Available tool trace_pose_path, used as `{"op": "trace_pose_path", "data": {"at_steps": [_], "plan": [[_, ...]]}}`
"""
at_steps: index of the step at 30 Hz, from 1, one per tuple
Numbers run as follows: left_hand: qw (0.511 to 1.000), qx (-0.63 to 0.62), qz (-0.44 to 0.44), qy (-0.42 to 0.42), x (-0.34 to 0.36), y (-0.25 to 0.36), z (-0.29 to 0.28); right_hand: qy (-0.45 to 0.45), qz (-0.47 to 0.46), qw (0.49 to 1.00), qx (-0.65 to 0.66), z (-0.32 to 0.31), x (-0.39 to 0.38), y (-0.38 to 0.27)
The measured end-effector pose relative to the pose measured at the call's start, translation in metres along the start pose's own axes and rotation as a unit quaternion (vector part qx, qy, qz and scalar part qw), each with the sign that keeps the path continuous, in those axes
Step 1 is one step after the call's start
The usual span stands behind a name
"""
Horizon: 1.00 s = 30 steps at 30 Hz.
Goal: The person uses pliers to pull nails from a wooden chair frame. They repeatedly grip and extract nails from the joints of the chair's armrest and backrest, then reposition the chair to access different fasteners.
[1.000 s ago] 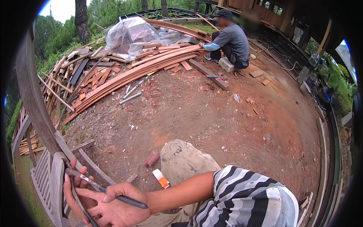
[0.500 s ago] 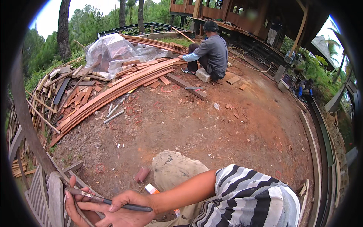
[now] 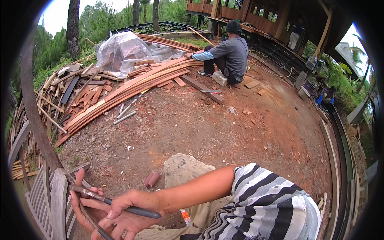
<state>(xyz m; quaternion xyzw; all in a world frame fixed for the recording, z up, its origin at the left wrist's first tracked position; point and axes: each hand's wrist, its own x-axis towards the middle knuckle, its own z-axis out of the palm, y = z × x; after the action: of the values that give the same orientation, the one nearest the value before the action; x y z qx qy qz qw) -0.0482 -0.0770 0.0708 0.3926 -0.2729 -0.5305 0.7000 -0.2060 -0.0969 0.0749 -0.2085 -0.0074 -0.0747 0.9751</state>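
Note:
A pair of long-handled pliers (image 3: 139, 211) lies at the lower left, its dark handles spread apart. My right hand (image 3: 134, 206), its arm in a striped sleeve, is closed around the handles with the thumb over the upper one. Behind the tool, the fingers of my left hand (image 3: 80, 200) wrap loosely about it, some of them nearly straight; its forearm is out of view. The tool's joint end rests close beside a grey weathered wooden chair (image 3: 59, 198) with slats. Whether the jaws grip anything is hidden.
Two reddish-brown cylinders (image 3: 152, 179) lie by my knee (image 3: 186, 172), and an orange-and-white packet (image 3: 185, 216) is below my arm. Ahead, a person (image 3: 234, 56) sits by a stack of long curved planks (image 3: 132, 94). Metal tubes (image 3: 125, 117) and wood scraps lie on the dirt.
The view has shifted slightly, so the surroundings sit a little lower and to the right. My hands have turned slightly with the pliers, and more of the lower handle shows.

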Motion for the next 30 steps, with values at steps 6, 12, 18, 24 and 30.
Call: {"op": "trace_pose_path", "data": {"at_steps": [6, 12, 18, 24, 30], "plan": [[0.996, 0.069, 0.013, 0.055, -0.005, -0.007, 0.020, -0.182, -0.061, 0.977, 0.094, -0.005, 0.000, 0.013], [0.999, 0.030, 0.037, -0.003, -0.005, 0.009, 0.014, -0.031, -0.040, 0.997, -0.050, 0.016, -0.005, -0.012], [0.981, 0.122, 0.028, -0.146, -0.002, 0.010, -0.023, 0.099, -0.017, 0.950, -0.297, 0.004, -0.034, -0.018], [0.715, 0.696, -0.009, -0.068, -0.019, -0.011, -0.037, 0.228, 0.093, 0.917, -0.313, -0.074, -0.048, 0.011], [0.965, 0.220, 0.091, 0.111, -0.023, 0.005, -0.038, 0.211, 0.354, 0.717, -0.563, -0.178, -0.032, 0.101]]}}
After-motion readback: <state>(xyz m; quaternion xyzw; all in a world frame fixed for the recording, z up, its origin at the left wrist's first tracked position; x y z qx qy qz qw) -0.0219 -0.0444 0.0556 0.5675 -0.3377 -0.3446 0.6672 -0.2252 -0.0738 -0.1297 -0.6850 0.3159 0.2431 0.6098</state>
